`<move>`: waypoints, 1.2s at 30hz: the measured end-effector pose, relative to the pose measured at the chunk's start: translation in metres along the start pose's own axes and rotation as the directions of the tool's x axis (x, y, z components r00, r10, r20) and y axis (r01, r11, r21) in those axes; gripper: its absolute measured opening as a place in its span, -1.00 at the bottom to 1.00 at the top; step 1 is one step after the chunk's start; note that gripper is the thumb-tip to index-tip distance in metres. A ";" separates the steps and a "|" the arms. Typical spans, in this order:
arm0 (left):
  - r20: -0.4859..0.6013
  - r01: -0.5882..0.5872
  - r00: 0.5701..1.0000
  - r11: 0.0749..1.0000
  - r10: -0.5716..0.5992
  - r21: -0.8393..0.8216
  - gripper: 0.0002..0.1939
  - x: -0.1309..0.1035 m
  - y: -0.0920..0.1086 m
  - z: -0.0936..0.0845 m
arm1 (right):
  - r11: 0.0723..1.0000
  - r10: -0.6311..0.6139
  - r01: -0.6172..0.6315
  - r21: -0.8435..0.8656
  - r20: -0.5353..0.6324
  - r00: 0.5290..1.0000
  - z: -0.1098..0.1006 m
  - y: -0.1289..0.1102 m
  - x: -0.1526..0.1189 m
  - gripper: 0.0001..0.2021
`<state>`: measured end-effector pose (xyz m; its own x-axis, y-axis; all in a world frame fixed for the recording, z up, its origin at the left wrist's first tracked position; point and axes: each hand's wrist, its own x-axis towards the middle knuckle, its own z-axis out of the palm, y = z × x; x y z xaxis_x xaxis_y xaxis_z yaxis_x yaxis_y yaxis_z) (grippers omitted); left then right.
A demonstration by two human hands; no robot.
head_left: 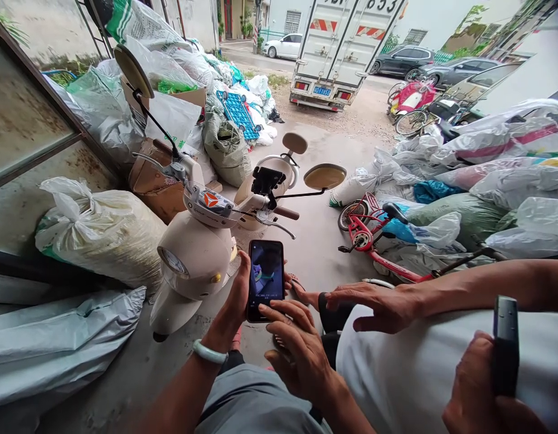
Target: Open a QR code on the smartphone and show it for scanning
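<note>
My left hand (236, 292) is wrapped round a black smartphone (266, 280), held upright with its lit screen toward me. A pale bangle (210, 351) circles my left wrist. Over the phone's lower edge reaches my right hand (301, 349), fingers loosely stretched and holding nothing. One fingertip is at or just above the screen; contact cannot be made out. The screen shows a dark picture with a purple and green shape, and text too small to read.
A cream scooter (195, 241) stands just ahead. On my right, another person's hand (382, 304) reaches over a white shirt; their other hand (473, 386) grips a black device (505, 346). Filled sacks (102, 235), a red bicycle (363, 240) and a truck (337, 54) lie beyond.
</note>
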<state>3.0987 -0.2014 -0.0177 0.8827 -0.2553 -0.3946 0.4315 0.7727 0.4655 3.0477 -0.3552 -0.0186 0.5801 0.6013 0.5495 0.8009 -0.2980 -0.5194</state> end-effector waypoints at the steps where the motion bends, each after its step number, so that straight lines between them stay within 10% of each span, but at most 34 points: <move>1: 0.004 0.002 1.000 1.000 -0.002 -0.003 -0.19 0.000 0.000 0.001 | 1.000 0.006 -0.006 0.000 -0.002 1.000 -0.001 0.001 -0.001 -0.79; 12: -0.067 -0.040 0.997 0.997 0.044 0.059 -0.37 0.008 -0.007 -0.010 | 0.975 0.202 -0.207 -0.081 -0.073 0.977 -0.003 0.030 0.018 -0.62; 36: -0.089 -0.037 0.995 0.989 0.050 0.146 -0.30 0.010 -0.012 -0.021 | 0.986 0.150 -0.157 -0.056 -0.117 0.982 -0.006 0.038 0.032 -0.69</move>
<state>3.0985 -0.2010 -0.0439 0.8833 -0.1635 -0.4393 0.4212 0.6883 0.5906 3.0977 -0.3516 -0.0171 0.7071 0.4588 0.5380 0.7066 -0.4301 -0.5620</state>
